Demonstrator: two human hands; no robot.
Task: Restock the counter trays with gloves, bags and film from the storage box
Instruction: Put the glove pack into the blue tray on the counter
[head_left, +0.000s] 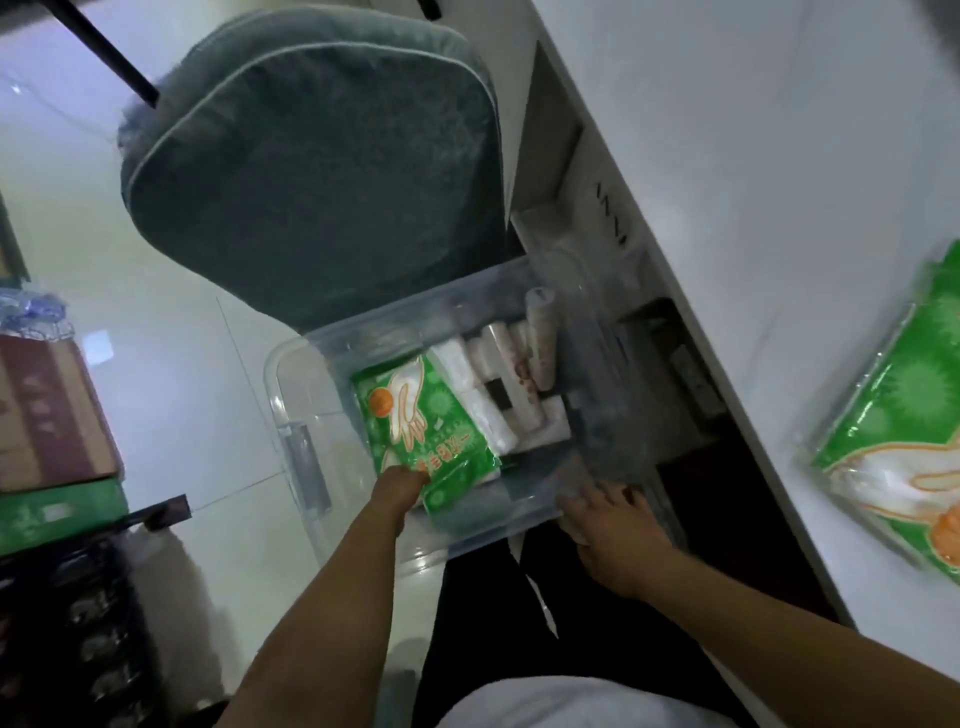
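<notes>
Inside the storage box (311, 395), left-hand fingers (402, 480) pinch the glove pack (421, 421); right-hand fingers (597, 499) spread open on the rim.

This looks like a home, likely a kitchen or dining corner. A white counter (779, 218) runs along the right above a glossy pale tiled floor (171, 322), with a grey-green padded chair cushion with pale piping (311, 171) drawn up beside it. Stacked red and green cardboard cartons (47, 441) and a clear plastic storage box of household supplies (301, 415) sit on the floor.
</notes>
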